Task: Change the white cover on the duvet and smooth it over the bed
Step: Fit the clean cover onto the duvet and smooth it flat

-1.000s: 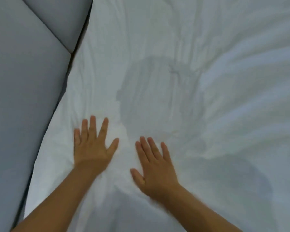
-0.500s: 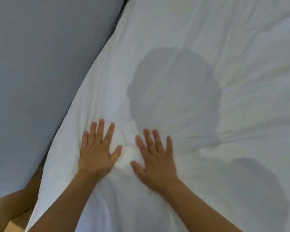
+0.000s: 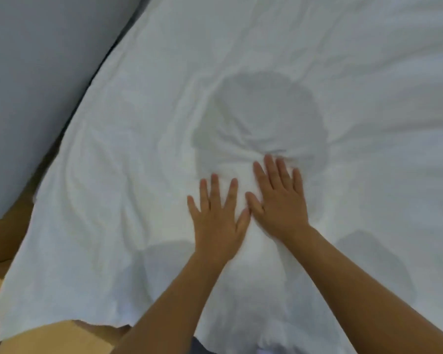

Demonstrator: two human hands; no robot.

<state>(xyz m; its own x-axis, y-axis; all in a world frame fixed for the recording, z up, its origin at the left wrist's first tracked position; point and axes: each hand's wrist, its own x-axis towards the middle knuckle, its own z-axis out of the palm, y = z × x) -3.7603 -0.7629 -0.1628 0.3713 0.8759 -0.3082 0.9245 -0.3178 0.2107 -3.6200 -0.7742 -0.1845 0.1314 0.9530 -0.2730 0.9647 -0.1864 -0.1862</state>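
Nearly all of the frame is filled by a big white cloth duvet cover (image 3: 128, 159), spread out flat and full of soft creases. The left hand (image 3: 216, 222) lies palm down on it, a little below the middle of the frame. Its grip is wide open: the fingers (image 3: 214, 192) are straight and spread apart, and they press on the cloth without holding any of it. The right hand (image 3: 279, 203) lies palm down just beside it, a bit higher up in the frame. Its grip is wide open too, with straight fingers (image 3: 271, 172) flat on the cloth and nothing held. The two thumbs are touching or very nearly touching; I cannot tell which. Both bare arms (image 3: 169, 302) come in from the bottom of the frame.

Small folds bunch up in the cloth right at the tips of the right hand's fingers. Just above them a round grey shadow (image 3: 261, 116) sits on the cover. Longer creases fan out toward the right side of the frame. More creases curve down the left part of the cover.

The cover's edge runs on a slant from the top middle down to the lower left. Past that edge, the upper left of the frame shows a smooth grey-blue surface (image 3: 36, 72). At the bottom left, the cover's wavy edge lies over a pale tan wooden surface (image 3: 51, 338).
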